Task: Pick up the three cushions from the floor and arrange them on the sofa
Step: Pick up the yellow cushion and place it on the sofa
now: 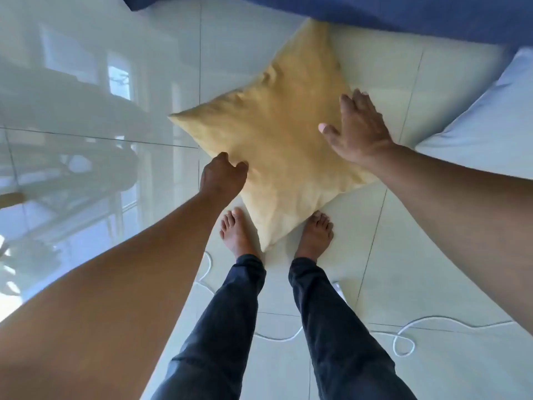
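A yellow square cushion (279, 140) lies on the glossy tiled floor in front of my bare feet, one corner between them. My left hand (223, 177) curls around its left edge, thumb on top. Over the cushion's right edge, my right hand (357, 131) is spread flat with fingers apart and grips nothing. A pale blue cushion (484, 125) lies at the right, partly out of frame. The dark blue sofa (403, 15) runs along the top of the view. No third cushion is visible.
A white cable (403, 339) loops over the tiles behind my feet. The shiny floor (86, 140) at the left reflects windows and furniture. My dark trouser legs fill the lower middle.
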A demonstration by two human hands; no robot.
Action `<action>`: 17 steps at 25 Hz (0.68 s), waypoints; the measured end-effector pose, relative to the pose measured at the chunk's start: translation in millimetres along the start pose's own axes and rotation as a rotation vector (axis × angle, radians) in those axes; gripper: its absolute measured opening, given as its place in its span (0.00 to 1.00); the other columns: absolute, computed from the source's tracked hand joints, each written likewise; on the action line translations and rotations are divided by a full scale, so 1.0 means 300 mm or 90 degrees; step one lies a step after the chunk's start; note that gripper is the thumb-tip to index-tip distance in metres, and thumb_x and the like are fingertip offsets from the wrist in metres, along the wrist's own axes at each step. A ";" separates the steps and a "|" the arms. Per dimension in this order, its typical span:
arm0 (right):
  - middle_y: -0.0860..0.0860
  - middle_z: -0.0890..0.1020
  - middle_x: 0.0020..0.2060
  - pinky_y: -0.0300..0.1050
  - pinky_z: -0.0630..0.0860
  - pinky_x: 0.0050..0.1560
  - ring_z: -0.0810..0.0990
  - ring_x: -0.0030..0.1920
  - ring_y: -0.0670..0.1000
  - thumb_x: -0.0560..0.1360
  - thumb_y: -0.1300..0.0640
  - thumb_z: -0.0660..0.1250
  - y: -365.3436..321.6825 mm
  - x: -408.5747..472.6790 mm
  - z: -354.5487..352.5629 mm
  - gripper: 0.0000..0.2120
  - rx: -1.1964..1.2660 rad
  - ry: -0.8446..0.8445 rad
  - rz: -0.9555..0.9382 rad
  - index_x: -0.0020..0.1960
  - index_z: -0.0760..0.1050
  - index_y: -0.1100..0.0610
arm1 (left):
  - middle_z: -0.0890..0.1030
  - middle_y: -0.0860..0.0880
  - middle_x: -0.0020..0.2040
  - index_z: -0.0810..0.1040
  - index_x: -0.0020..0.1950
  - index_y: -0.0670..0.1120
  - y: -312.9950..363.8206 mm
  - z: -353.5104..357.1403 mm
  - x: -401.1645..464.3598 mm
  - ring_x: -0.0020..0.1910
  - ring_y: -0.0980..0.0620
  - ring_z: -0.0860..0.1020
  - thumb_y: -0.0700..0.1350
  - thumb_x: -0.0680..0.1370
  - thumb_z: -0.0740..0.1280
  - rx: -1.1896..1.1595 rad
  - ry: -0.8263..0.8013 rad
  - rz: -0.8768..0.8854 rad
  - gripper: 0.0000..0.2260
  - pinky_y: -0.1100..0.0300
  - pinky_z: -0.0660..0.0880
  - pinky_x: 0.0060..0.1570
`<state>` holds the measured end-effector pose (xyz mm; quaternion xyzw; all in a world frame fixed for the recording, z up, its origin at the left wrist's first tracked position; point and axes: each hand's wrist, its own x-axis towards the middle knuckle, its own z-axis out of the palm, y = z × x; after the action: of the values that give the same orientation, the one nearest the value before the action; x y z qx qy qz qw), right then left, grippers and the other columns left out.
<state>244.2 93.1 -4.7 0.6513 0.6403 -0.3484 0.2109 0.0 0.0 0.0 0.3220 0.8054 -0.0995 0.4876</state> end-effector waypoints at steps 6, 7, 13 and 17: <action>0.53 0.75 0.74 0.51 0.67 0.65 0.72 0.74 0.59 0.80 0.30 0.57 0.039 0.220 0.119 0.35 0.265 0.028 0.180 0.75 0.69 0.54 | 0.82 0.47 0.54 0.81 0.65 0.40 -0.101 0.135 0.203 0.60 0.41 0.80 0.59 0.78 0.70 -0.276 0.001 -0.157 0.26 0.53 0.73 0.56; 0.51 0.76 0.72 0.49 0.68 0.65 0.74 0.72 0.59 0.76 0.25 0.56 0.052 0.239 0.126 0.38 0.317 0.029 0.209 0.74 0.70 0.51 | 0.81 0.50 0.55 0.80 0.68 0.42 -0.114 0.147 0.213 0.59 0.45 0.78 0.60 0.77 0.72 -0.371 -0.031 -0.190 0.27 0.54 0.72 0.59; 0.48 0.81 0.67 0.54 0.74 0.70 0.80 0.66 0.55 0.52 0.12 0.59 0.059 0.198 0.131 0.60 0.520 -0.012 0.284 0.72 0.77 0.50 | 0.89 0.50 0.58 0.83 0.68 0.51 -0.112 0.142 0.189 0.61 0.47 0.85 0.61 0.68 0.70 -0.585 -0.133 -0.186 0.30 0.46 0.76 0.71; 0.53 0.84 0.60 0.53 0.78 0.67 0.84 0.59 0.57 0.63 0.17 0.63 -0.020 -0.013 0.010 0.52 0.559 -0.046 0.282 0.68 0.80 0.56 | 0.89 0.52 0.58 0.83 0.67 0.52 -0.085 -0.008 -0.024 0.58 0.50 0.84 0.66 0.71 0.69 -0.529 -0.115 -0.157 0.29 0.51 0.77 0.65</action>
<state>238.1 88.8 -3.0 0.7868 0.2715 -0.5543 0.0075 -15.2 -21.5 3.5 -0.0094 0.7635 0.1474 0.6287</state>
